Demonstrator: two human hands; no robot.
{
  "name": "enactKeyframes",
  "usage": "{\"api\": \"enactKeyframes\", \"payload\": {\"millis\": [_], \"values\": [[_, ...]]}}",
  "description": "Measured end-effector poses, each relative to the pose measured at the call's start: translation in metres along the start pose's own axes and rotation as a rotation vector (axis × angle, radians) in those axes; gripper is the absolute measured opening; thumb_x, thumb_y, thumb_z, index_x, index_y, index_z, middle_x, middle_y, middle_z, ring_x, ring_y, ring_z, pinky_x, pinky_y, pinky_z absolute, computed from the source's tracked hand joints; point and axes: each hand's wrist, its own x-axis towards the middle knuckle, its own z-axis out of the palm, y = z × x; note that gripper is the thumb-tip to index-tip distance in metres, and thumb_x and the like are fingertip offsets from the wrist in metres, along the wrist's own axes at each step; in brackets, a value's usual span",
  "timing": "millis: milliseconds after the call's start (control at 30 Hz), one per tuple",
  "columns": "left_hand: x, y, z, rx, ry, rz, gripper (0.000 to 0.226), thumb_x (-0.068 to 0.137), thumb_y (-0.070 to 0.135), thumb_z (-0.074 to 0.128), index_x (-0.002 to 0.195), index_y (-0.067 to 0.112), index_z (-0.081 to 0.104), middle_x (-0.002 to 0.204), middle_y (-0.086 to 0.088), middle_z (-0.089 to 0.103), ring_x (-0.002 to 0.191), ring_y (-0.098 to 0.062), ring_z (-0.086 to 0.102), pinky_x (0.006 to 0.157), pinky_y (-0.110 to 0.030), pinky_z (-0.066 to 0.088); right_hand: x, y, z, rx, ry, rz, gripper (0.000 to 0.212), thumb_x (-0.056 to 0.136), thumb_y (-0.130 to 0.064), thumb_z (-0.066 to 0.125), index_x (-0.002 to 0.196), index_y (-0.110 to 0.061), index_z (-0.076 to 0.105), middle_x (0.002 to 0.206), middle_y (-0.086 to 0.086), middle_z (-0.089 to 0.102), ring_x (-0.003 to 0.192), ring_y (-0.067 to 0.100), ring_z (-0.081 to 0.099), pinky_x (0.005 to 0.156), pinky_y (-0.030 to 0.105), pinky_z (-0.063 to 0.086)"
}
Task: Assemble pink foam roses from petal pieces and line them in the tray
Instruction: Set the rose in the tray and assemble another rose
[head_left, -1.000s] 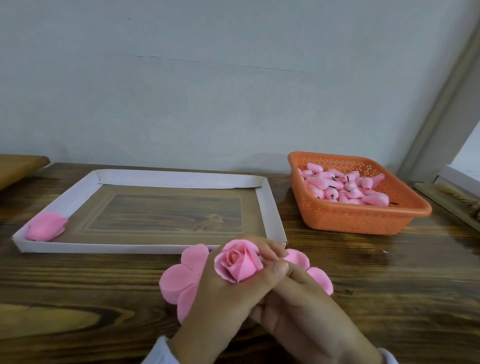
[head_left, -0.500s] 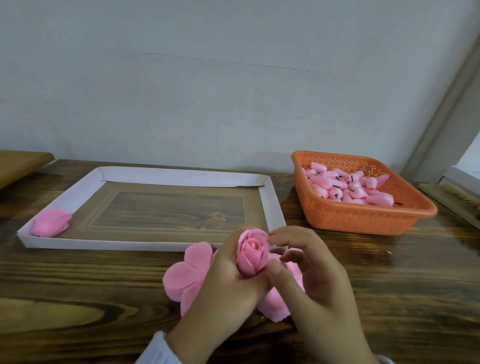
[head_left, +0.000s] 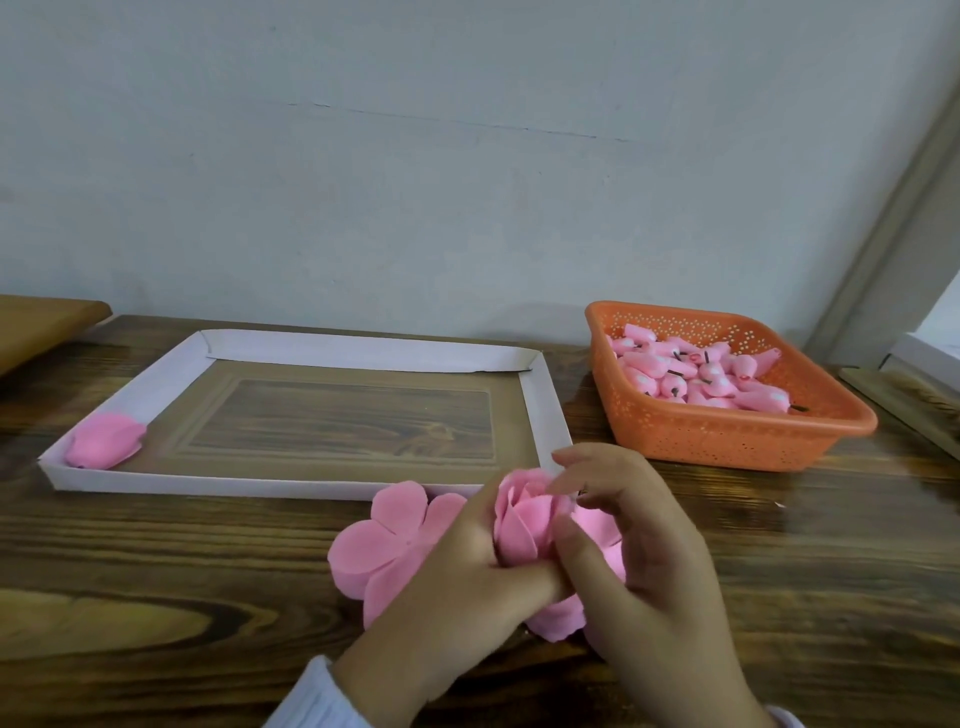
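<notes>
- The half-built rose (head_left: 522, 514), a pink foam bud with a few petals wrapped round it, is held just above the table at about 6 o'clock in the view. It is just outside the near right corner of the tray.
- The left hand (head_left: 467, 577) grips the half-built rose from its 9 o'clock side. The fingers are curled round its base and the thumb lies across the bottom.
- The right hand (head_left: 649, 561) meets it from 3 o'clock. The thumb presses on the outer petal and bent fingers touch the top, so the flower is pinched between them. The forefinger sticks out above, apart from the others.
- A flat petal piece (head_left: 379, 551) with rounded lobes fans out at 9 o'clock of the flower, partly hidden by the left hand.
- More pink petal foam (head_left: 558, 621) shows under and between the hands at 5 o'clock. I cannot tell whether it is joined to the flower.
- A white sleeve (head_left: 311, 696) covers the left wrist at 7 o'clock.
- The tray (head_left: 543, 410), a low white cardboard frame with a wood-pattern floor, lies at 10 o'clock.
- One finished rose (head_left: 106, 440) lies on its side in the tray's near left corner, touching the rim.
- An orange perforated basket (head_left: 727, 436) sits at 2 o'clock, near the tray but apart from it.
- The basket holds a heap of pink buds (head_left: 701, 371) with dark stems.
- Everything rests on a dark wooden table (head_left: 156, 597).
</notes>
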Motion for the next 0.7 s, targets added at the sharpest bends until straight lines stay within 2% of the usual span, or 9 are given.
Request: {"api": "enactKeyframes", "payload": {"millis": [67, 133, 200, 267, 333, 433, 500, 567, 700], "values": [[0.0, 0.002, 0.0, -0.143, -0.09, -0.036, 0.042, 0.069, -0.001, 0.06, 0.11, 0.006, 0.059, 0.09, -0.025, 0.063, 0.089, -0.043, 0.062, 0.075, -0.052, 0.047, 0.001, 0.0, -0.001, -0.048, -0.002, -0.005, 0.021, 0.079, -0.021, 0.051, 0.088, -0.037, 0.062, 0.11, -0.009, 0.061, 0.115, 0.014, 0.057, 0.09, 0.016, 0.041], [0.001, 0.003, 0.0, -0.297, -0.151, -0.073, 0.036, 0.067, -0.002, 0.055, 0.103, -0.003, 0.056, 0.085, -0.024, 0.051, 0.082, -0.038, 0.049, 0.07, -0.048, 0.037, 0.002, 0.002, -0.003, -0.057, 0.0, 0.004, 0.021, 0.076, -0.017, 0.052, 0.084, -0.034, 0.061, 0.112, -0.008, 0.061, 0.117, 0.013, 0.056, 0.09, 0.013, 0.04], [0.001, 0.007, 0.001, -0.408, -0.184, -0.101, 0.03, 0.064, 0.004, 0.054, 0.093, 0.003, 0.059, 0.084, -0.02, 0.044, 0.081, -0.034, 0.039, 0.068, -0.042, 0.033, 0.002, 0.004, -0.005, -0.054, -0.006, 0.021, 0.028, 0.072, -0.005, 0.054, 0.079, -0.031, 0.059, 0.112, -0.01, 0.06, 0.118, 0.013, 0.055, 0.09, 0.013, 0.039], [0.0, 0.011, 0.003, -0.438, -0.19, -0.117, 0.024, 0.065, 0.006, 0.052, 0.086, 0.01, 0.062, 0.086, -0.02, 0.041, 0.081, -0.033, 0.035, 0.068, -0.039, 0.032, 0.001, 0.003, -0.007, 0.004, -0.034, 0.047, 0.027, 0.067, -0.005, 0.052, 0.075, -0.03, 0.058, 0.113, -0.014, 0.059, 0.119, 0.012, 0.054, 0.09, 0.014, 0.04], [-0.001, 0.013, 0.004, -0.418, -0.192, -0.134, 0.02, 0.068, 0.004, 0.046, 0.084, 0.009, 0.056, 0.087, -0.019, 0.039, 0.08, -0.031, 0.036, 0.068, -0.039, 0.031, 0.001, 0.0, -0.008, 0.065, -0.082, 0.052, 0.02, 0.066, -0.017, 0.049, 0.075, -0.032, 0.058, 0.115, -0.015, 0.058, 0.123, 0.012, 0.052, 0.091, 0.015, 0.041], [-0.003, 0.014, 0.003, -0.464, -0.259, -0.146, 0.014, 0.066, 0.011, 0.051, 0.08, 0.009, 0.054, 0.075, -0.012, 0.049, 0.069, -0.025, 0.051, 0.068, -0.036, 0.035, 0.002, -0.003, -0.011, 0.053, -0.138, 0.034, 0.023, 0.069, -0.02, 0.051, 0.08, -0.037, 0.062, 0.118, -0.015, 0.056, 0.126, 0.016, 0.05, 0.092, 0.019, 0.042], [-0.004, 0.014, 0.0, -0.525, -0.306, -0.154, 0.017, 0.063, 0.015, 0.054, 0.079, 0.01, 0.054, 0.068, -0.002, 0.055, 0.064, -0.016, 0.057, 0.068, -0.033, 0.039, 0.003, -0.004, -0.011, 0.019, -0.153, 0.02, 0.023, 0.071, -0.022, 0.054, 0.083, -0.038, 0.064, 0.119, -0.015, 0.056, 0.127, 0.016, 0.05, 0.093, 0.018, 0.041], [-0.004, 0.011, -0.002, -0.531, -0.33, -0.173, 0.025, 0.061, 0.012, 0.056, 0.086, 0.009, 0.057, 0.07, -0.002, 0.056, 0.065, -0.015, 0.056, 0.067, -0.029, 0.043, 0.004, -0.003, -0.012, -0.009, -0.148, -0.008, 0.021, 0.072, -0.023, 0.055, 0.085, -0.037, 0.065, 0.119, -0.015, 0.056, 0.126, 0.017, 0.051, 0.092, 0.016, 0.04], [-0.003, 0.006, -0.002, -0.263, -0.304, -0.106, 0.034, 0.067, 0.001, 0.063, 0.093, 0.02, 0.071, 0.078, -0.005, 0.065, 0.077, -0.017, 0.063, 0.073, -0.029, 0.05, 0.005, -0.002, -0.015, 0.095, -0.174, -0.022, 0.024, 0.075, -0.011, 0.06, 0.086, -0.032, 0.065, 0.115, -0.013, 0.061, 0.125, 0.017, 0.052, 0.091, 0.019, 0.043]]}}
